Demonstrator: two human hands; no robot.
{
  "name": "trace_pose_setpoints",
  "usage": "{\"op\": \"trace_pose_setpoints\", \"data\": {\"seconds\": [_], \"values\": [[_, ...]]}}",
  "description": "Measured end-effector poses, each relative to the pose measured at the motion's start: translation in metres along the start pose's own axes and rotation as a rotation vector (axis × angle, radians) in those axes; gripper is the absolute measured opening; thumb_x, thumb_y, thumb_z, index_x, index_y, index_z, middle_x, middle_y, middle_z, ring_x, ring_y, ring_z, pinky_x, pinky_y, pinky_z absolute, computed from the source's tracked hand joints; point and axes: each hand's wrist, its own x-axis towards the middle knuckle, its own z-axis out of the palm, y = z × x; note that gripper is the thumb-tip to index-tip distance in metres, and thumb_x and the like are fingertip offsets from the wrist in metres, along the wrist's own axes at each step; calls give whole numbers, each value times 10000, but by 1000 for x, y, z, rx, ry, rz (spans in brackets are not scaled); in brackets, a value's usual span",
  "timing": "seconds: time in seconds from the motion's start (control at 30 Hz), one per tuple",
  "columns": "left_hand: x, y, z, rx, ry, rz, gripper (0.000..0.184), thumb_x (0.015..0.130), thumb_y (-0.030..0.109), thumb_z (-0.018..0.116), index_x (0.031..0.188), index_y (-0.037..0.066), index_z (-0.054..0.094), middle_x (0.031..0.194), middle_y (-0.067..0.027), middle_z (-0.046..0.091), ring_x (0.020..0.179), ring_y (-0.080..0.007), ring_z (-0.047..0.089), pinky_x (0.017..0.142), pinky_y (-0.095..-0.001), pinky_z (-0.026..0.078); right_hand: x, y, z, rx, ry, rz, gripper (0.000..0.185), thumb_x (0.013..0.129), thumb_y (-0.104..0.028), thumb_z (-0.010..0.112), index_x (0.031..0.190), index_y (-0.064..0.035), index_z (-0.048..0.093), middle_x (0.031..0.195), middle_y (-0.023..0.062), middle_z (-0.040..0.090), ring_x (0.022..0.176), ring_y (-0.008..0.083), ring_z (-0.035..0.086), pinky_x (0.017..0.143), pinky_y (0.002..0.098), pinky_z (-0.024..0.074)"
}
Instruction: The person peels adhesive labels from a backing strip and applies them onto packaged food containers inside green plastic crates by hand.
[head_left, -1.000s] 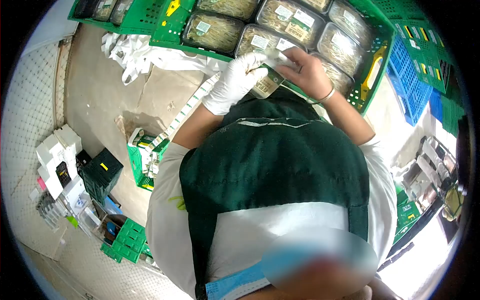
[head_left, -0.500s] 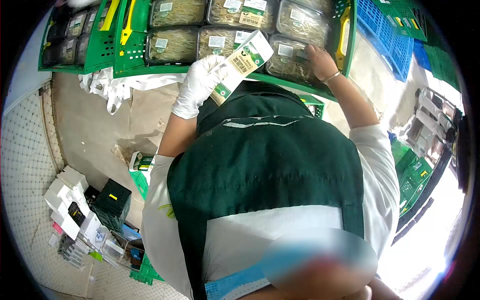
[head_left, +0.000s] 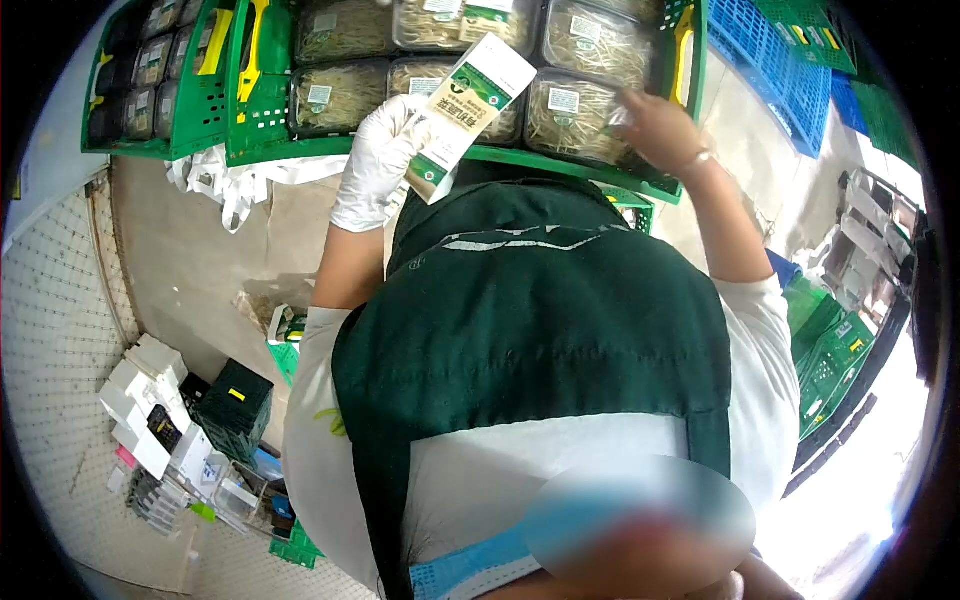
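Observation:
My left hand (head_left: pixel 378 160), in a white glove, is closed around printed cardboard labels (head_left: pixel 470 110) in white, green and beige, apparently a stack. It is held over the front edge of a green crate (head_left: pixel 470 154). My bare right hand (head_left: pixel 664 135) is at the crate's right front corner, fingers curled together and slightly blurred. A small shiny bit shows at its fingertips; I cannot make out what it is. Beside those fingers lies a clear-lidded tray of bean sprouts (head_left: pixel 575 125) with a small white sticker. Another tray (head_left: pixel 468 25) farther back carries a beige and green label.
Several more sprout trays (head_left: pixel 340 98) fill the crate, which has yellow handles (head_left: pixel 684 55). A second green crate (head_left: pixel 190 100) of packs adjoins on the left. Blue crates (head_left: pixel 770 70) stand at right. White straps (head_left: pixel 235 185) hang below; dark crates (head_left: pixel 235 405) and boxes stand lower left.
My right hand has lifted slightly and moved right, off the near tray's lid, its fingers now curled. My left hand has shifted a little left and down with the labels.

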Motion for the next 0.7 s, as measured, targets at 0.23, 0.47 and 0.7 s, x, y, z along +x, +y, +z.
{"op": "trace_pose_setpoints", "data": {"seconds": [0.23, 0.47, 0.7], "values": [[-6, -2, -1, -13, 48, 16, 198, 823, 56, 483, 1005, -21, 496, 890, -60, 583, 752, -82, 556, 679, -211, 452, 21, 6, 49, -308, -104, 180, 480, 746, -335, 547, 1176, -218, 368, 807, 126, 584, 707, 266, 601, 568, 358, 477], [-9, -13, -10, -69, 75, 32, 200, 817, 52, 488, 1005, -15, 501, 899, -59, 582, 768, -81, 551, 687, -212, 452, 13, 0, 62, -454, -74, 40, 697, 684, -438, 593, 1269, -198, 299, 1047, 91, 474, 885, 253, 522, 674, 350, 480], [1, -9, 30, -64, -41, 141, 269, 782, 50, 549, 1037, -10, 486, 959, -71, 567, 858, -119, 542, 759, -236, 441, 29, -52, -15, 1216, 75, -280, 465, 759, -285, 601, 1129, -44, 457, 954, 127, 558, 826, 146, 521, 690, 300, 432]]}}
